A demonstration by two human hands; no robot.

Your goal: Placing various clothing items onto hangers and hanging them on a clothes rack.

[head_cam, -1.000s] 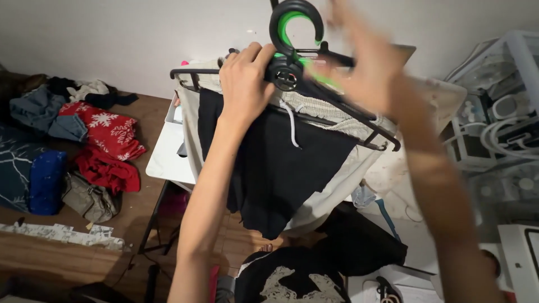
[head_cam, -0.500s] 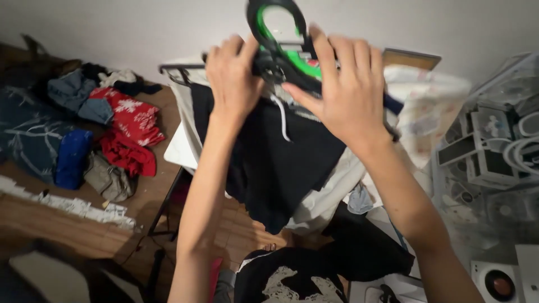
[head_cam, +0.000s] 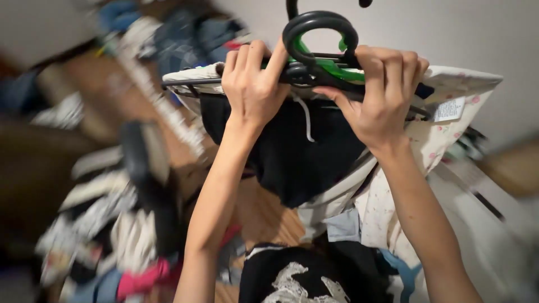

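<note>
Both hands up high w/ a bundle of hangers point(head_cam: 325, 70). Left hand point(head_cam: 252, 90) fully closed on the black bar; right hand point(head_cam: 382, 92) closed over the hook end. Black garment point(head_cam: 297, 151) and pale floral cloth point(head_cam: 449, 101) hang below. Step: carrying, prob. Next needs a steady two-hand hold, hooks kept together.

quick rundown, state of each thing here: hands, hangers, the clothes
left hand: closed around the hanger bar, held up
right hand: closed on the hangers from the other side
hangers: bunched together, hooks upright, black and green
black garment: draped over a hanger, hanging down
floral cloth: hung at the right, tag showing
background clothes: blurred, cannot tell
</note>
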